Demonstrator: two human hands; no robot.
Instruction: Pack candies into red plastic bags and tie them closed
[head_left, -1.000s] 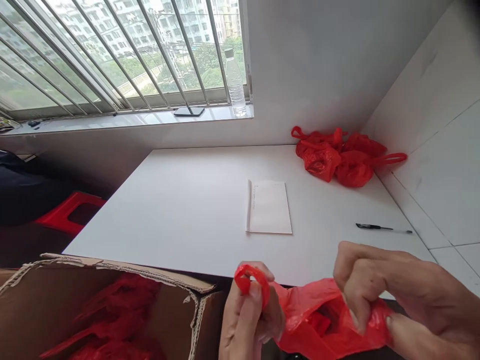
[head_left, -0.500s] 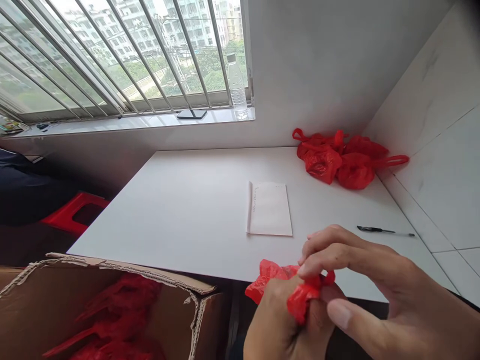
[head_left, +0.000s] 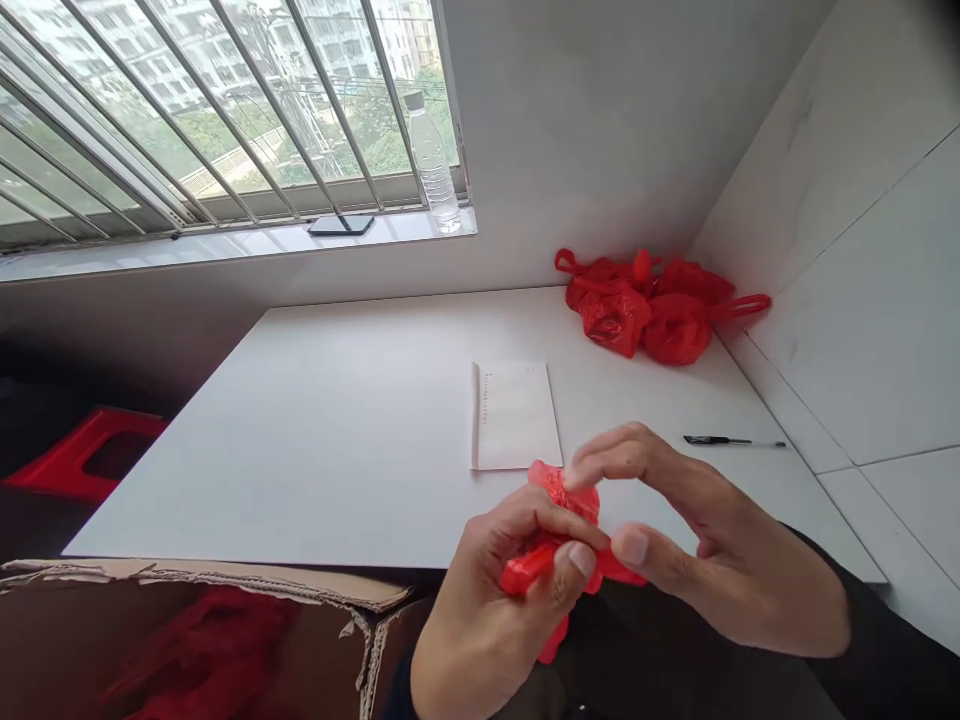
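A crumpled red plastic bag (head_left: 562,488) is bunched up just off the table's near edge. My left hand (head_left: 502,590) is closed around it, thumb pressed against the fingers, and folds of the bag stick out above, below and to the right. My right hand (head_left: 697,540) hovers close on the right, its thumb and fingers apart. The right thumb tip is beside the end of the bag; whether it touches cannot be made out. Behind the hands, a notepad (head_left: 517,415) with a column of small marks lies on the white table (head_left: 337,430).
Several knotted red bags (head_left: 637,305) are heaped in the far right corner. A pen (head_left: 731,441) lies near the right wall. An open cardboard box (head_left: 300,592) with red bags inside stands front left. On the windowsill are a phone (head_left: 341,225) and a water bottle (head_left: 435,175).
My left hand has turned and moved up and left with the bag, its thumb now uppermost. My right hand has shifted slightly left and up. The view has swung to the right.
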